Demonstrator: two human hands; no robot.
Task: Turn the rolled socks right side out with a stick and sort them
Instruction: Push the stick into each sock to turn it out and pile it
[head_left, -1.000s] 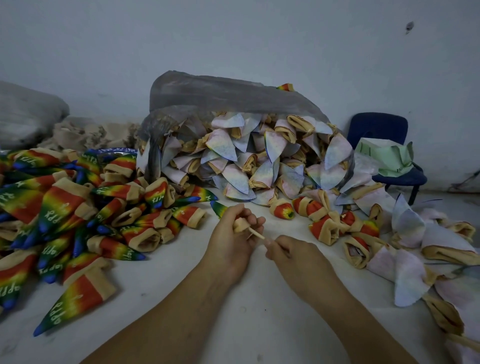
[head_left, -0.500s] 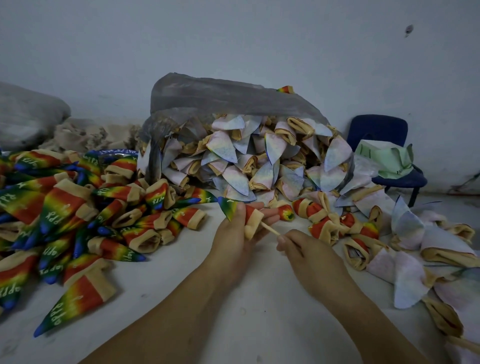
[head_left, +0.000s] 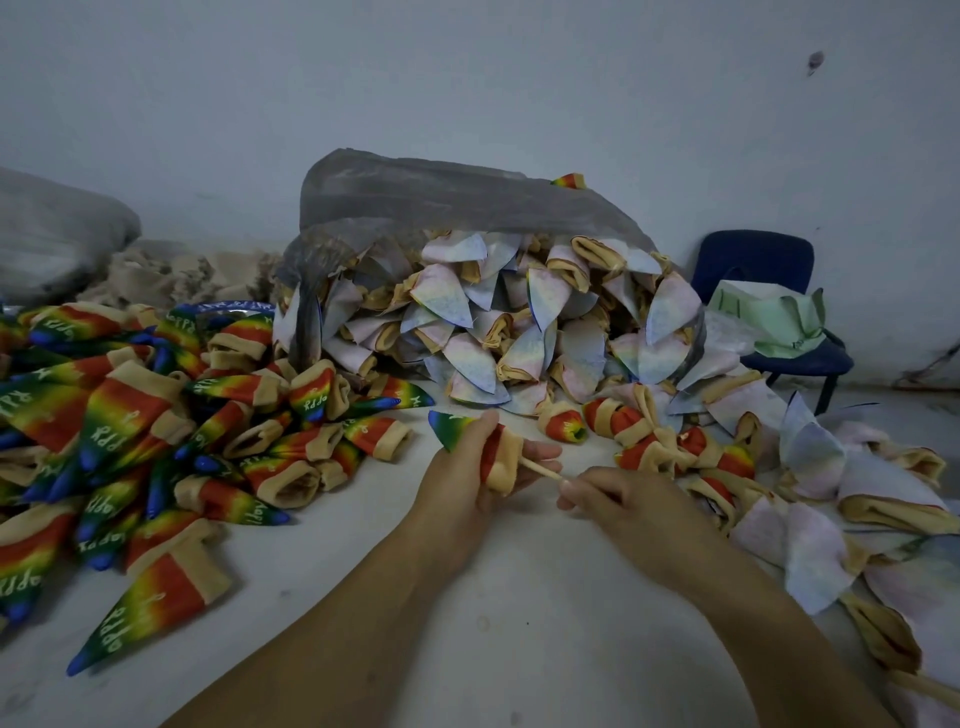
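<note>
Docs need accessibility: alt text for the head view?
A left hand grips a rainbow sock while the right hand holds a stick in its cuff. More rainbow socks pile at left; pale socks spill from a grey bag behind.

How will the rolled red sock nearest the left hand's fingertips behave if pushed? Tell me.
The rolled sock is a rounded bundle lying on the flat surface, so a push probably tumbles it briefly. It looks like soft knit: likely light, squashy, not fragile.
</note>
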